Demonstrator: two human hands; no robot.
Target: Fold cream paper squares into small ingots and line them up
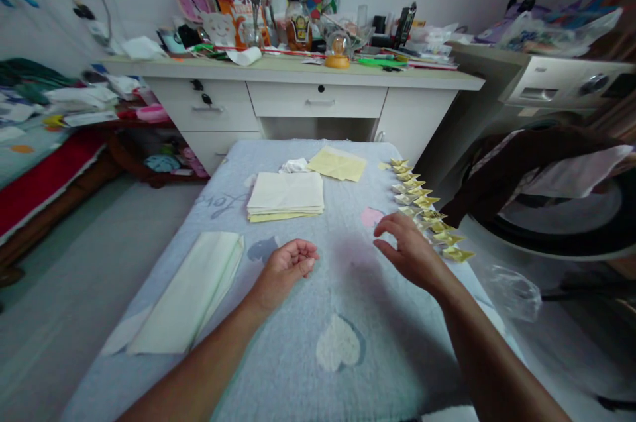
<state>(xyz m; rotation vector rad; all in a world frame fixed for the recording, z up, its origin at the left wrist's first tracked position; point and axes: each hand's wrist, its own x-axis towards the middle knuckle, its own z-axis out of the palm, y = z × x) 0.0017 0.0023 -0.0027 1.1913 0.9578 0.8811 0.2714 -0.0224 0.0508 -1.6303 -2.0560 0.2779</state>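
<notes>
Pointed yellow folded-paper shapes [424, 201] sit closely lined up, right of a flat cream paper stack [287, 191].

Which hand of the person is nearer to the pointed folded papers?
Right. The right hand is just left of the folded papers, beside their nearer part; the left hand is farther left, on the near side of the paper stack.

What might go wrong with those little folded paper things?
The right hand is very close to the folded paper pieces, so it might knock some over. They also stand in lines near the right edge of the blue-grey cloth, so a bump could send some to the floor.
</notes>
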